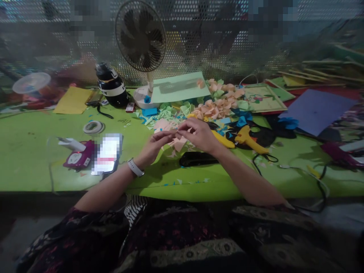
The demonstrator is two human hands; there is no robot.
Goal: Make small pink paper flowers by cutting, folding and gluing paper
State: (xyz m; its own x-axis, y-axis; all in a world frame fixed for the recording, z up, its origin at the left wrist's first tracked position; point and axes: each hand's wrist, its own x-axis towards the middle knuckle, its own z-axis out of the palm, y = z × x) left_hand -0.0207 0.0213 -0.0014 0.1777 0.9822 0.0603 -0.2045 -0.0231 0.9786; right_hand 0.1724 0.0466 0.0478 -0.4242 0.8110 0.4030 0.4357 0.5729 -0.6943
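My left hand [156,148] and my right hand [200,135] meet over the green tabletop [153,178], fingertips together. Each has its fingers closed in a pinch, and whatever lies between them is too small or hidden to make out. Pale pink paper pieces [179,143] lie just under and behind the fingers. Beyond them spreads a heap of peach paper petals [217,106] and light green paper pieces [170,112]. A black stapler-like object [196,159] rests below my right hand. To its right is a yellow glue gun [251,140].
A fan [140,38] and a black bottle [113,89] stand at the back. On the left are a lit phone [107,153], a tape roll [93,127] and a purple power strip [79,156]. Purple paper [318,110] lies right; a cable [324,189] hangs over the front edge.
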